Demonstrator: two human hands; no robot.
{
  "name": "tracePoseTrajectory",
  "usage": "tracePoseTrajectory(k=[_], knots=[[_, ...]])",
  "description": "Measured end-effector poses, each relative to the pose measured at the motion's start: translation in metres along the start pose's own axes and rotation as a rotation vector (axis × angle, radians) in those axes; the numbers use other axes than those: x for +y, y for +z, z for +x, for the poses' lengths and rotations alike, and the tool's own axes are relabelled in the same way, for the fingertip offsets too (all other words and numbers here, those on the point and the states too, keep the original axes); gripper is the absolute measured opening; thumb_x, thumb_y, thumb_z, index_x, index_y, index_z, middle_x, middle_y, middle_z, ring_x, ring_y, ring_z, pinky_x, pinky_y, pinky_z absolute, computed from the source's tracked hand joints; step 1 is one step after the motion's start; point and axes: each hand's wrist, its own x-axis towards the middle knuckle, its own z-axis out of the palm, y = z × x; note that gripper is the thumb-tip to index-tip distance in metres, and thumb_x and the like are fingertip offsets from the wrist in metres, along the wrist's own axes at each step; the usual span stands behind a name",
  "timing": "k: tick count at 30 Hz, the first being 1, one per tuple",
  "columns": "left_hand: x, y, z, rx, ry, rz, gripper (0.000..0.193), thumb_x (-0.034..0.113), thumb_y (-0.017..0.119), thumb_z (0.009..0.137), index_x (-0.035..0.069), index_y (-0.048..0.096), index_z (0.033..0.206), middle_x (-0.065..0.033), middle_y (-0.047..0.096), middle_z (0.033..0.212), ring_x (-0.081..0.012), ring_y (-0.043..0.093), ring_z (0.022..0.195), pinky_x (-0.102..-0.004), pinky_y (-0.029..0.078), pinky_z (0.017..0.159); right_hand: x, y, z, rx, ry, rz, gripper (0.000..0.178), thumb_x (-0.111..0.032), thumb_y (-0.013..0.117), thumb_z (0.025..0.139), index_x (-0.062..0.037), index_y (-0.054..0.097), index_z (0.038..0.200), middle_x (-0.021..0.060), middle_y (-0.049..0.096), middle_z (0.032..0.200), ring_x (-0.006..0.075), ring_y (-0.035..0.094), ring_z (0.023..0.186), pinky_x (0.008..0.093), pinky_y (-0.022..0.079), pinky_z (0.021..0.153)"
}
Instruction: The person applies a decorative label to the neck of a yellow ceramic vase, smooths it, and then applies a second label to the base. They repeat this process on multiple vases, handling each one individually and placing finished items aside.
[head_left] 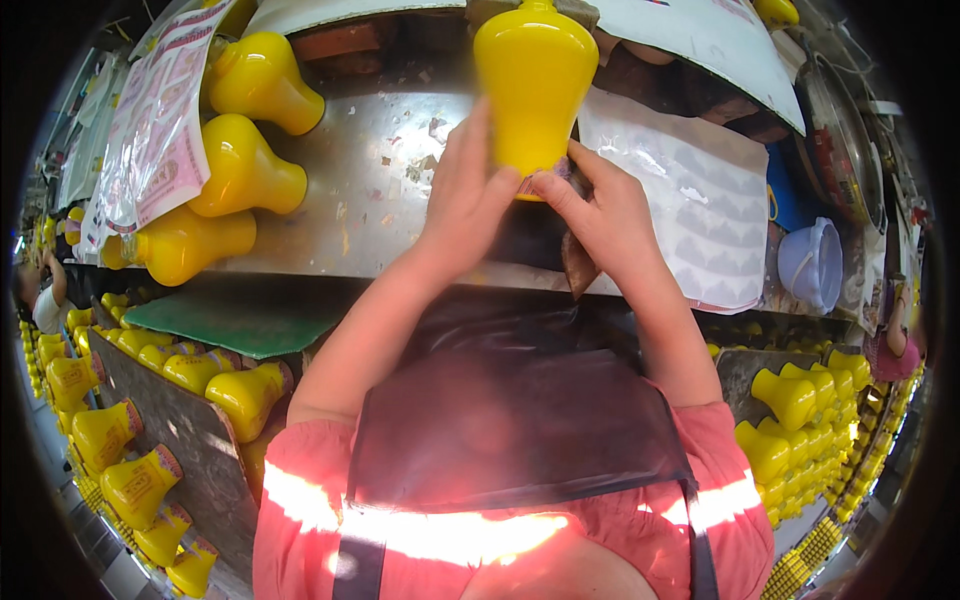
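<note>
My left hand (466, 190) and right hand (612, 208), part-curled, grip the yellow vase-shaped bottle (535, 85) low over the steel worktable (365, 150), neck away; thumbs flank its patterned band (556, 174), apparently steadying it.

From afar I make out a dark-brown, glossy apron (510, 430); a coral-red, short-sleeved cloth shirt (295, 555) showing on both sides of the apron; and dark, flat straps (358, 570) leaving the apron's top corners.

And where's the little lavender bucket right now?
In the head view, the lavender bucket is toward the right, just beyond the right edge of the white sheet beside the person's right hand.
</note>
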Motion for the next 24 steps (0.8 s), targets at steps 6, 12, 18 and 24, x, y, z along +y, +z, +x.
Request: tracePoseTrajectory(k=[6, 12, 18, 24], knots=[[-0.004, -0.002, -0.001, -0.047, 0.003, -0.009, 0.081, 0.032, 0.059, 0.098, 0.0, 0.022, 0.161, -0.0277, 0.032, 0.159, -0.0434, 0.033, 0.148, -0.0477, 0.027, 0.122, 0.002, -0.001, 0.001, 0.031, -0.049, 0.086, 0.057, -0.05, 0.072, 0.087, -0.0061, 0.07, 0.124, 0.0201, 0.07, 0.088, 0.0317, 0.064, 0.071, 0.0387, 0.051, 0.07], [-0.007, -0.003, 0.0, -0.038, 0.084, 0.069, 0.083, 0.027, 0.06, 0.096, 0.003, 0.018, 0.164, -0.0156, 0.038, 0.153, -0.0244, 0.05, 0.123, -0.0352, 0.043, 0.102, 0.011, -0.002, 0.002, -0.028, -0.018, 0.117, 0.058, -0.047, 0.07, 0.089, -0.0057, 0.068, 0.129, 0.0194, 0.07, 0.089, 0.0274, 0.065, 0.073, 0.0359, 0.052, 0.072], [0.001, -0.004, 0.003, -0.041, -0.111, -0.413, 0.087, 0.028, 0.068, 0.091, 0.002, 0.023, 0.16, -0.0179, 0.038, 0.156, -0.0269, 0.047, 0.134, -0.0393, 0.042, 0.108, 0.017, -0.005, 0.004, -0.06, 0.007, 0.398, 0.061, -0.045, 0.069, 0.092, -0.0024, 0.063, 0.137, 0.0193, 0.072, 0.098, 0.0259, 0.067, 0.082, 0.0329, 0.052, 0.079], [0.007, 0.0, 0.005, -0.007, -0.047, -0.22, 0.095, 0.022, 0.078, 0.085, 0.008, 0.022, 0.16, -0.0128, 0.044, 0.148, -0.0198, 0.051, 0.119, -0.034, 0.04, 0.1, 0.02, -0.001, 0.001, -0.054, -0.025, 0.191, 0.06, -0.041, 0.069, 0.093, -0.0031, 0.063, 0.138, 0.0163, 0.073, 0.1, 0.0206, 0.068, 0.085, 0.0316, 0.053, 0.081]])
